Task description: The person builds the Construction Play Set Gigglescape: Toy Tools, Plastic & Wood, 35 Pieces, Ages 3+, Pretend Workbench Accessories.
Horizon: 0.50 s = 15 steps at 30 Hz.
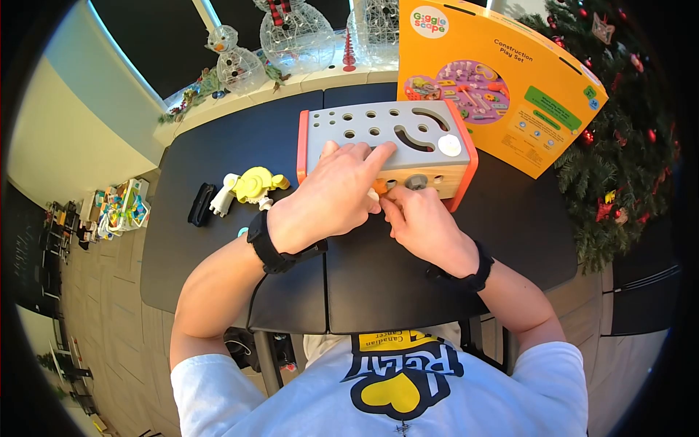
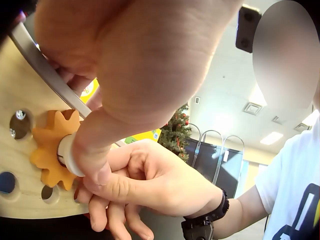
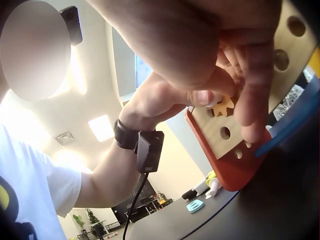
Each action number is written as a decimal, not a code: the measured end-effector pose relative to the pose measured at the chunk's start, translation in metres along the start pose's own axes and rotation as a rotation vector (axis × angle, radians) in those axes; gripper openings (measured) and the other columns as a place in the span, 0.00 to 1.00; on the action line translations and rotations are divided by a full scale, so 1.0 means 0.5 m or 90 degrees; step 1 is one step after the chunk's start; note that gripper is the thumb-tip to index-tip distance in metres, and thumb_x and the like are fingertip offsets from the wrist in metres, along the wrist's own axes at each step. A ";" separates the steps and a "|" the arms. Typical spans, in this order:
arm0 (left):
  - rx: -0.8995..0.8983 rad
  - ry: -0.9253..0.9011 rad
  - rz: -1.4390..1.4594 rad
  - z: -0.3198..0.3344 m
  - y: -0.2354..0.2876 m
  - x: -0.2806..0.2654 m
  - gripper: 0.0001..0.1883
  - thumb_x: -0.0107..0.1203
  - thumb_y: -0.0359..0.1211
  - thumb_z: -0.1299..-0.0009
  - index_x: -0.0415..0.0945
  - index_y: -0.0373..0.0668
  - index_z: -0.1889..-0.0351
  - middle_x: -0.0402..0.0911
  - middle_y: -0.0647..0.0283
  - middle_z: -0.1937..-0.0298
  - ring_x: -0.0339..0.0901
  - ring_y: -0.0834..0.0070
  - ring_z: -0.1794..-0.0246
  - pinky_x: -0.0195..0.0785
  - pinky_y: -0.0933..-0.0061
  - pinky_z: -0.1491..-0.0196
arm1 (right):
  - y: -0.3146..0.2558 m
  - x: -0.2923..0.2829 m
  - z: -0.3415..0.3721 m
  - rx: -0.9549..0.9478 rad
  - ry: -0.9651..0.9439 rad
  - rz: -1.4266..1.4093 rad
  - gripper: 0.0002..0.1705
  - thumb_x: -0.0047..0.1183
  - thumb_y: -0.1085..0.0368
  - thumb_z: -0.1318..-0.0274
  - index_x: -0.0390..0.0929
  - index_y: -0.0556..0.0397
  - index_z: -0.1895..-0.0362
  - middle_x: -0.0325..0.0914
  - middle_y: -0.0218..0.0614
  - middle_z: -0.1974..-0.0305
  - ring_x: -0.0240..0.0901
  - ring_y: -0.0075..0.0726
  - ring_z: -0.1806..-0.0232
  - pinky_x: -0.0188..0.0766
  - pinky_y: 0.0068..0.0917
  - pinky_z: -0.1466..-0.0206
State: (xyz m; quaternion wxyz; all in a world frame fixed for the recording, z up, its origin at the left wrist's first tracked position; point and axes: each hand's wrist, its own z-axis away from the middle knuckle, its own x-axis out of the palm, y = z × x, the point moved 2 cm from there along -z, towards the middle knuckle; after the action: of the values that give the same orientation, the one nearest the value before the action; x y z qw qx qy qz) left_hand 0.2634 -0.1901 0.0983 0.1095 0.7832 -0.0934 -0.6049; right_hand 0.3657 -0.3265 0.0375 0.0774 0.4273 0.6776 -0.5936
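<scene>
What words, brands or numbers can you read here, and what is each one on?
"Giggle scape": orange box, in the round logo.
"Construction Play Set": same box.
"Canadian Cancer": yellow patch on the white shirt.
"RELAY": same shirt, last letter unclear.
Too small or blurred: the box's green labels, fine print and round badges; any marks on the round white sticker.

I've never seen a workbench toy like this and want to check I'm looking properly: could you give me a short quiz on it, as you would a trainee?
1. Which colour is the gear on the toy box?
A) blue
B) orange
C) green
2. True or false: the printed carton stands on the person's left, beside the black case.
3. Fill in the blank: the ____ of the left hand touches the white knob at the gear's centre.

Key: 1 B; 2 false; 3 thumb
</scene>
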 end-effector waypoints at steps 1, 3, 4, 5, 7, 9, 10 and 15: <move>0.006 0.003 0.002 0.001 -0.001 0.001 0.43 0.73 0.26 0.44 0.66 0.43 0.29 0.81 0.51 0.51 0.78 0.50 0.48 0.62 0.56 0.44 | -0.001 0.000 0.001 -0.007 0.000 0.008 0.10 0.55 0.71 0.34 0.80 0.68 0.67 0.80 0.63 0.75 0.80 0.69 0.71 0.79 0.51 0.65; -0.001 -0.002 0.003 0.000 0.000 -0.002 0.42 0.74 0.27 0.44 0.67 0.43 0.29 0.81 0.51 0.51 0.78 0.51 0.48 0.62 0.56 0.44 | -0.008 -0.005 0.004 -0.019 -0.021 0.039 0.11 0.56 0.69 0.34 0.80 0.66 0.67 0.80 0.61 0.75 0.81 0.68 0.72 0.79 0.51 0.65; -0.004 -0.004 0.003 -0.001 0.001 -0.005 0.42 0.74 0.27 0.44 0.68 0.43 0.30 0.81 0.52 0.51 0.77 0.51 0.48 0.63 0.57 0.44 | -0.013 -0.008 0.006 -0.026 -0.031 0.055 0.11 0.57 0.68 0.34 0.80 0.66 0.67 0.80 0.60 0.76 0.81 0.67 0.72 0.79 0.51 0.65; -0.013 -0.010 0.003 -0.001 0.004 -0.009 0.41 0.74 0.28 0.44 0.69 0.44 0.30 0.81 0.52 0.50 0.77 0.52 0.48 0.63 0.57 0.44 | -0.015 -0.012 0.008 -0.036 -0.050 0.066 0.11 0.57 0.67 0.35 0.81 0.64 0.67 0.81 0.58 0.75 0.81 0.65 0.72 0.79 0.50 0.65; -0.034 -0.019 0.002 0.000 0.009 -0.019 0.40 0.75 0.29 0.45 0.71 0.44 0.32 0.81 0.52 0.49 0.77 0.53 0.48 0.63 0.58 0.43 | -0.019 -0.024 0.014 -0.059 -0.089 0.089 0.11 0.59 0.65 0.35 0.81 0.62 0.66 0.83 0.53 0.74 0.82 0.62 0.72 0.79 0.48 0.66; -0.003 0.026 0.000 0.010 0.004 -0.013 0.37 0.75 0.30 0.44 0.73 0.44 0.34 0.80 0.53 0.47 0.77 0.54 0.46 0.64 0.58 0.42 | -0.034 -0.049 0.016 -0.101 -0.078 0.091 0.10 0.61 0.63 0.37 0.81 0.59 0.65 0.84 0.49 0.73 0.82 0.57 0.72 0.79 0.45 0.66; 0.013 0.050 -0.002 0.016 0.001 -0.010 0.36 0.75 0.31 0.44 0.75 0.44 0.35 0.80 0.53 0.45 0.77 0.55 0.45 0.65 0.59 0.41 | -0.041 -0.065 0.017 -0.122 -0.072 0.093 0.10 0.62 0.62 0.37 0.81 0.57 0.65 0.85 0.46 0.72 0.83 0.55 0.71 0.78 0.43 0.66; 0.063 0.129 0.000 0.045 -0.011 -0.025 0.28 0.74 0.34 0.40 0.79 0.43 0.41 0.77 0.53 0.40 0.75 0.53 0.39 0.69 0.56 0.37 | -0.034 -0.160 -0.011 -0.210 0.121 0.117 0.07 0.64 0.67 0.41 0.82 0.57 0.63 0.84 0.43 0.68 0.84 0.49 0.65 0.80 0.39 0.57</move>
State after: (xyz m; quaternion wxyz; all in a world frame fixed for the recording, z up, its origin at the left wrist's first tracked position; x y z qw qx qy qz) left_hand 0.2387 -0.1827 0.1030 0.0795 0.8448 -0.1113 -0.5173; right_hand 0.4063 -0.3597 0.1007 0.1359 0.5225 0.7283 -0.4220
